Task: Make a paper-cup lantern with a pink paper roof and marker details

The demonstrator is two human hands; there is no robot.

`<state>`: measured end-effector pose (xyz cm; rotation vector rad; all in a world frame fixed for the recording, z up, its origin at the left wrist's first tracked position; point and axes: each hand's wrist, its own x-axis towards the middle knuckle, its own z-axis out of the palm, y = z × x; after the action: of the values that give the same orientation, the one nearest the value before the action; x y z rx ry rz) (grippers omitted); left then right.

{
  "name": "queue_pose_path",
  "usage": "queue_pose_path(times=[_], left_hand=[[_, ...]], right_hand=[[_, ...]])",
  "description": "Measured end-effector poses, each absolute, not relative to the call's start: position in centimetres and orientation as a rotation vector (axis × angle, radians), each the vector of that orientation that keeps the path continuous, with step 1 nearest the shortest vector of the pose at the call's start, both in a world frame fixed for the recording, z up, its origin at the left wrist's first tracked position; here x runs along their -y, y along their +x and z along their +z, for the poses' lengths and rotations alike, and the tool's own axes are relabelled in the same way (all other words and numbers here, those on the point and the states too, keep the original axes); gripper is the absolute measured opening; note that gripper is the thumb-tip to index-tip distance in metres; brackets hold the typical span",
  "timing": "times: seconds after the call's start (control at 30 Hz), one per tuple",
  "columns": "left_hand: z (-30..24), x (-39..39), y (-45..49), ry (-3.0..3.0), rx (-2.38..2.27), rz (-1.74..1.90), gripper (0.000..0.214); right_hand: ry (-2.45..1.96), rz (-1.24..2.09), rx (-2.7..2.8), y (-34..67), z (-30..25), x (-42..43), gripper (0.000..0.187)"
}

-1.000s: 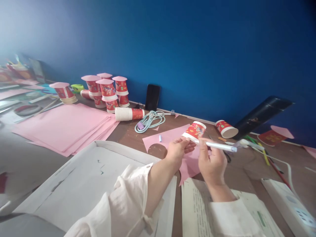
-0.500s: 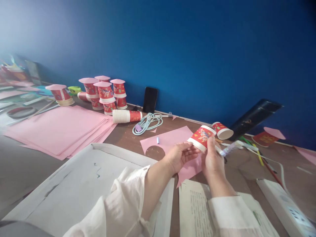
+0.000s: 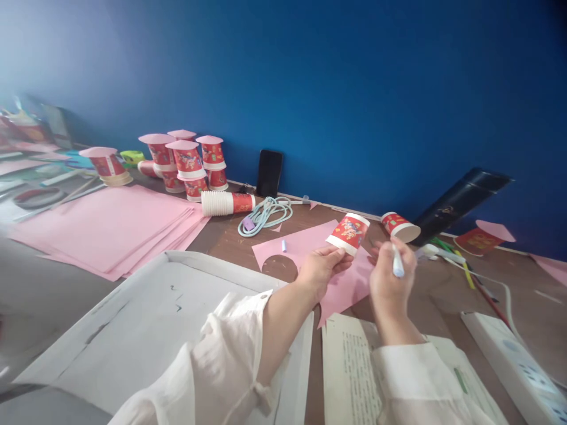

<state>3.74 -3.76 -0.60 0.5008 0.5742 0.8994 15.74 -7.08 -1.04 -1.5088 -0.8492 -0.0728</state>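
Observation:
My left hand (image 3: 322, 268) is closed on the rim end of a red printed paper cup (image 3: 349, 233), holding it tilted above cut pink paper (image 3: 328, 295). To its right, my right hand (image 3: 393, 271) grips a pen-like stick (image 3: 398, 264) with a pale end; its tip is hidden behind the fingers. A small lilac cap (image 3: 284, 245) lies on the pink paper. Behind my right hand, another red paper cup (image 3: 394, 224) lies on its side.
Left stand cups with pink paper tops (image 3: 188, 159), a pink sheet stack (image 3: 110, 224) and a white box lid (image 3: 133, 330). Nearby are nested cups (image 3: 221, 203), a coiled cable (image 3: 266, 215) and a phone (image 3: 269, 172). Right are a black cylinder (image 3: 460, 203) and a power strip (image 3: 509, 360).
My right hand has come off the cup and moved right, with the pen-like stick now pointing toward me. The cup, in my left hand alone, has shifted left and up.

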Motion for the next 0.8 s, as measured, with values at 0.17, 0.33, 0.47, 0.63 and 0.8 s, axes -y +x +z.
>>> queue_pose_path(times=[0.17,0.33,0.47,0.63,0.8], left_hand=[[-1.0,3.3,3.7,0.511,-0.523,0.967,0.012],[-1.4,3.1,3.9,0.582,-0.454,0.974,0.017],[-1.4,3.1,3.9,0.595,-0.475,0.978,0.017],[-1.4,3.0,4.0,0.612,-0.537,0.986,0.019],[-1.2,3.0,4.0,0.638,-0.570,0.994,0.012]], right_hand=[[-1.461,-0.321,1.305,14.1,0.4,8.5,0.032],[-1.380,-0.334,1.496,13.5,0.5,8.4,0.020],[-1.424,-0.290,1.446,13.7,0.3,8.2,0.017],[-1.463,-0.295,1.406,13.7,0.4,8.4,0.019],[-1.465,-0.305,1.436,13.7,0.3,8.3,0.018]])
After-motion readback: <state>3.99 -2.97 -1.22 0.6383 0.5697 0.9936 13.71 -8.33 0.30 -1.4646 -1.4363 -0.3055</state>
